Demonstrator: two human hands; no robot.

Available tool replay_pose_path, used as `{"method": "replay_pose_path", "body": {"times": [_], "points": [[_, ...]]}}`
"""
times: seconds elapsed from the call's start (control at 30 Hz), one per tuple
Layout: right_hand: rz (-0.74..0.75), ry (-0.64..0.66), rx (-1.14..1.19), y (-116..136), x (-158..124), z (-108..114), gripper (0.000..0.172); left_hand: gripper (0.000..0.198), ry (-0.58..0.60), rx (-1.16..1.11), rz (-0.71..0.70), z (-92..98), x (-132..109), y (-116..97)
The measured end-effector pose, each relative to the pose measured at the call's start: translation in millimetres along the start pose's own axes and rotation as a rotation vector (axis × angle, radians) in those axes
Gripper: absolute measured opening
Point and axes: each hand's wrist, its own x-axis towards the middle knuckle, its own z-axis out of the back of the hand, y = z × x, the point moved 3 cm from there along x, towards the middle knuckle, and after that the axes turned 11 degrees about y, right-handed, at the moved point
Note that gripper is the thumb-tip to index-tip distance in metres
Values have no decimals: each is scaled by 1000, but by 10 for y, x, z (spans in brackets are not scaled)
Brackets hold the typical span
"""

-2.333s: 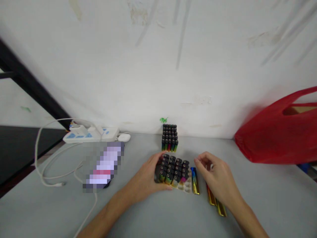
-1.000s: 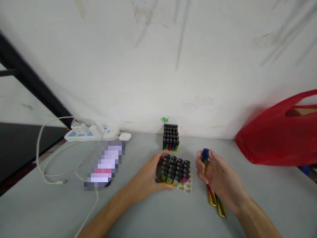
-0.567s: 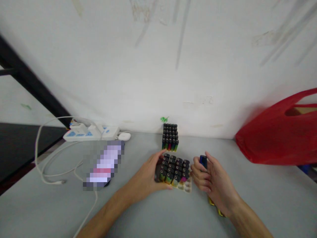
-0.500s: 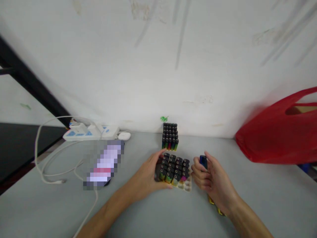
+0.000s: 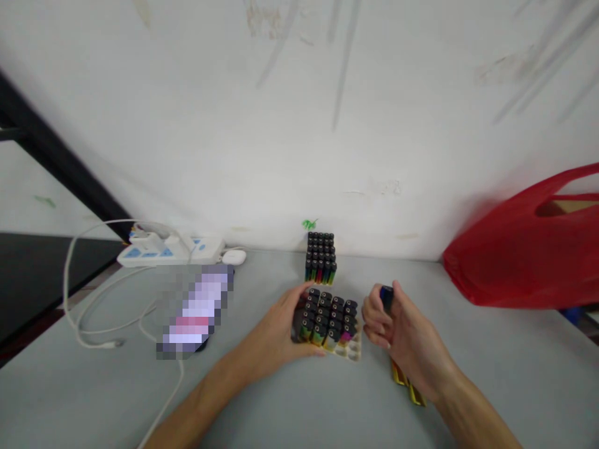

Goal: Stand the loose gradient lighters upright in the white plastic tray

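Observation:
My left hand [image 5: 281, 327] is wrapped round the left side of a pale tray [image 5: 354, 350] with round hollows. Several upright batteries [image 5: 322, 316] with black tops and coloured lower parts stand in it, and a few hollows at its front right show bare. Just right of the tray is my right hand [image 5: 397, 330], raised, its thumb and fingers closed on a dark blue battery [image 5: 386, 297]; the battery's lower part is hidden by the fingers. Below that hand, gold-coloured batteries [image 5: 408, 385] lie on the table, partly covered by the wrist.
Behind the tray, a tight block of slimmer batteries [image 5: 321, 259] stands near the wall. A phone [image 5: 199, 308], a white power strip [image 5: 173, 252], a small white case [image 5: 234, 256] and loose cables lie on the left. At the right sits a red bag [image 5: 524, 255].
My right hand has risen slightly and turned, tilting the blue battery. More of the gold batteries beneath it now shows. My left hand and the tray have stayed put.

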Motion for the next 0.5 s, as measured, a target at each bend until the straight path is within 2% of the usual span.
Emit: {"method": "replay_pose_path", "body": {"times": [0.23, 0.5], "points": [[-120, 66, -12, -112, 4, 66, 61, 112, 8, 9, 11, 8, -2, -27], [-202, -13, -191, -228, -1, 83, 62, 115, 6, 24, 22, -2, -2, 5]]}}
